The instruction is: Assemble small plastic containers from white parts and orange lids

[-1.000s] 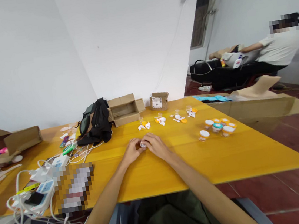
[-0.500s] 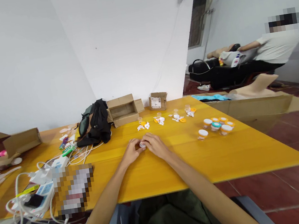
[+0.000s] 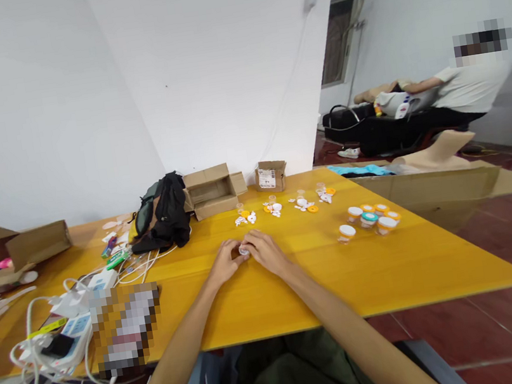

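My left hand (image 3: 226, 260) and my right hand (image 3: 264, 250) meet over the middle of the yellow table (image 3: 263, 306). Between their fingertips is a small, round, whitish clear piece (image 3: 243, 250), partly covered by the fingers. Both hands are closed on it. Beyond the hands lie small piles of white and orange parts, one pile (image 3: 245, 218) just past my fingers and another (image 3: 305, 205) farther right, with small clear cups behind them. To the right stand several lidded jars, among them one with a white lid (image 3: 347, 230) and one with a teal lid (image 3: 368, 218).
Open cardboard boxes (image 3: 211, 186) and a black bag (image 3: 170, 214) sit at the back. Power strips (image 3: 78, 337), tangled cables and a phone (image 3: 130, 329) cover the left side. A person (image 3: 471, 86) sits at the far right beyond the table.
The view has tilted very slightly. Both hands stay in nearly the same place, still around the small piece.
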The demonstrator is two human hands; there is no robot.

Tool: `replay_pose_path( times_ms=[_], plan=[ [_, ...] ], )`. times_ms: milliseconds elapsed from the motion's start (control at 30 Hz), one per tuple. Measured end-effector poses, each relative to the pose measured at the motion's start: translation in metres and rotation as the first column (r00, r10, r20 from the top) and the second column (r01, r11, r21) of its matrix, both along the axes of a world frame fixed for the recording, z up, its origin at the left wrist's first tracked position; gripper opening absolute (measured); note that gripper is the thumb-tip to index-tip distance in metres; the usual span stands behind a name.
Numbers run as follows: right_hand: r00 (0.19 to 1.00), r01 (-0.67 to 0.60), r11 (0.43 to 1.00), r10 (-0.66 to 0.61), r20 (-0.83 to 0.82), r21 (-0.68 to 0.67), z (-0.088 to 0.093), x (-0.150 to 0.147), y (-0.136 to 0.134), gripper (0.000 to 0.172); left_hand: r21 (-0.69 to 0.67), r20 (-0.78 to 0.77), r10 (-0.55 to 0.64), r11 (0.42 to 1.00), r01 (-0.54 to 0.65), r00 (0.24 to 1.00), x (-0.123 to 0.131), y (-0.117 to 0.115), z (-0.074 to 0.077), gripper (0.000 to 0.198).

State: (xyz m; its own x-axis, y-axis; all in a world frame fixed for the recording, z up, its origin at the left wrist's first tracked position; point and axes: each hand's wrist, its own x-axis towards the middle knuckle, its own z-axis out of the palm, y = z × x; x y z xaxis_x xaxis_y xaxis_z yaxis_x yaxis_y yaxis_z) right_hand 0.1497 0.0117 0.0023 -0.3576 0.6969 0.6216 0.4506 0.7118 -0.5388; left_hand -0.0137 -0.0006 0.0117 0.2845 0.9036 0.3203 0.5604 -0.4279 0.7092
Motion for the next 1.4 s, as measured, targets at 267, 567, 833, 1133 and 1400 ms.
replay_pose_path(
  times_ms=[267, 567, 833, 1133, 1400],
  plan=[
    [0.999, 0.032, 0.999, -0.032, 0.012, 0.011, -0.0023, -0.0016, 0.0004, 0.018, -0.006, 0.003, 0.005, 1.000, -0.005, 1.000, 0.0012, -0.0004, 0.0017, 0.008],
    [0.998, 0.056, 0.998, -0.056, 0.005, 0.008, -0.0058, -0.0034, 0.0020, 0.017, -0.009, 0.011, 0.004, 1.000, -0.004, 1.000, 0.0008, 0.0000, 0.0013, 0.009],
    [0.998, 0.065, 0.998, -0.066, 0.019, 0.007, -0.0054, -0.0036, 0.0014, 0.015, 0.007, -0.034, 0.006, 1.000, -0.005, 0.999, 0.0007, 0.0001, 0.0012, 0.010],
    [0.997, 0.078, 0.997, -0.078, 0.002, 0.010, -0.0076, -0.0045, 0.0024, 0.012, -0.004, -0.019, -0.001, 1.000, 0.000, 1.000, 0.0006, 0.0004, 0.0009, 0.008],
    [0.991, 0.083, 0.996, -0.086, -0.101, -0.029, -0.0063, -0.0048, 0.0006, 0.011, -0.018, 0.034, 0.010, 1.000, -0.010, 0.999, -0.0001, 0.0005, -0.0001, 0.010]
  ],
)
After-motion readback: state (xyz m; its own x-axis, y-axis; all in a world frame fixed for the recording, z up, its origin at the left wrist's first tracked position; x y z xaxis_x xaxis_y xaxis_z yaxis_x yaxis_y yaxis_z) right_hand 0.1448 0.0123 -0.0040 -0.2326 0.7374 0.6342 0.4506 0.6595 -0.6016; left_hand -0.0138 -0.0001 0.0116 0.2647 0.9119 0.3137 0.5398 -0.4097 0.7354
